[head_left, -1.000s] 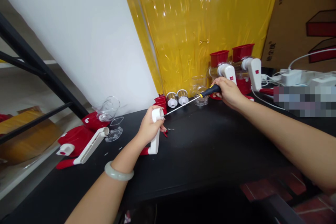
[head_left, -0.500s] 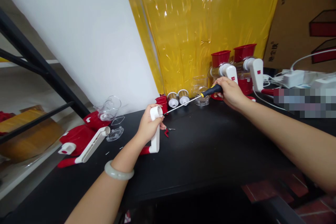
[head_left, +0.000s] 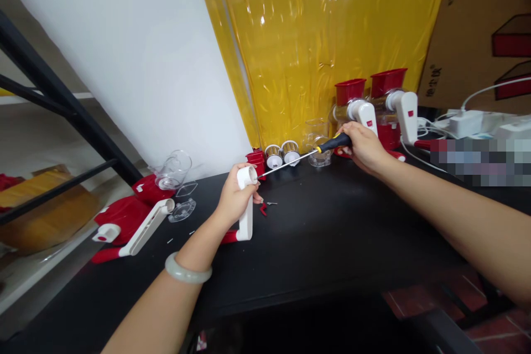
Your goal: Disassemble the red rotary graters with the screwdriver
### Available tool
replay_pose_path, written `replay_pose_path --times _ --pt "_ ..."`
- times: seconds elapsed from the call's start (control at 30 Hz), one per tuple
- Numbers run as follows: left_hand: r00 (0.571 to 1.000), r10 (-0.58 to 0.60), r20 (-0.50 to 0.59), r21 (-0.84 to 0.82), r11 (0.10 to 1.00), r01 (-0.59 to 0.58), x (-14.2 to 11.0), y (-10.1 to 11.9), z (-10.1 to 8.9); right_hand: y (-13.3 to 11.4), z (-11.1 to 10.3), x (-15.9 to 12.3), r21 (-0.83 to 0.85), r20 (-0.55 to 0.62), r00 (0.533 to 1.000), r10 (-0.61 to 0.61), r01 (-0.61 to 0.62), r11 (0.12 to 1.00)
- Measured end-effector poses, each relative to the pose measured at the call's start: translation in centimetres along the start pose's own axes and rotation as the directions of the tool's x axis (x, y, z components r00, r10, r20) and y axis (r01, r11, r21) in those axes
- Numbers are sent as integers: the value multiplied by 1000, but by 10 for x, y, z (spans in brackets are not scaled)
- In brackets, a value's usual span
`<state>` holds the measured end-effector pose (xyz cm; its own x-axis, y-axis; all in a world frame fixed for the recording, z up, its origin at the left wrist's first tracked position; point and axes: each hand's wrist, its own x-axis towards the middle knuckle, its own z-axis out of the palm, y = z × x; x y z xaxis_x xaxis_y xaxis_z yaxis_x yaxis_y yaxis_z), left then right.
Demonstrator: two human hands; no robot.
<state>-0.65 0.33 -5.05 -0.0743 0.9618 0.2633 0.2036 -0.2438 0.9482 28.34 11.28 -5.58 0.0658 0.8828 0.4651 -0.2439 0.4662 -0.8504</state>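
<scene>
My left hand [head_left: 234, 196] is closed around a white crank handle [head_left: 246, 220] with a red grip, holding it upright over the black table [head_left: 332, 249]. In my right hand [head_left: 362, 146] is a screwdriver [head_left: 334, 142] with a black and yellow handle, its long shaft slanting down to the left. The shaft's tip meets the round end of the crank handle; exactly where it sits inside is too small to tell. Just right of my left hand, a small red plastic piece [head_left: 263, 209] and a little metal screw [head_left: 271, 203] lie on the table.
Two metal grater drums [head_left: 274, 157] and a red part [head_left: 255, 161] stand by the wall. Two assembled red-and-white graters [head_left: 389, 105] stand at the back right beside white cables. A red grater base [head_left: 122, 220], another crank handle [head_left: 145, 229] and clear plastic parts [head_left: 173, 170] lie left.
Both hands keep nearly the same pose, with the screwdriver tip still at the crank handle. The view has shifted very slightly.
</scene>
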Motion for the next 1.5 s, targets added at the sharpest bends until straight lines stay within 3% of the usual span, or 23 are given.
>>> replay_pose_path --times 0.83,1.03,1.17,1.33,1.5 --pt "1000 1 -22 -7 1000 -1 2 0 -2 -2 2 -1 30 1 1000 -18 18 999" --pt "999 -3 -45 74 997 6 2 3 -4 -4 -2 1 16 -12 1000 -16 16 1000" --pt "997 36 -74 121 992 -27 3 4 -8 -3 -2 2 -3 -45 999 -13 13 1000" --pt "993 121 -4 130 984 -120 5 1 -11 0 -1 2 -24 -59 998 -7 5 1000" --pt "989 151 10 176 973 -150 6 -5 -10 3 0 0 -57 -3 999 -43 43 997"
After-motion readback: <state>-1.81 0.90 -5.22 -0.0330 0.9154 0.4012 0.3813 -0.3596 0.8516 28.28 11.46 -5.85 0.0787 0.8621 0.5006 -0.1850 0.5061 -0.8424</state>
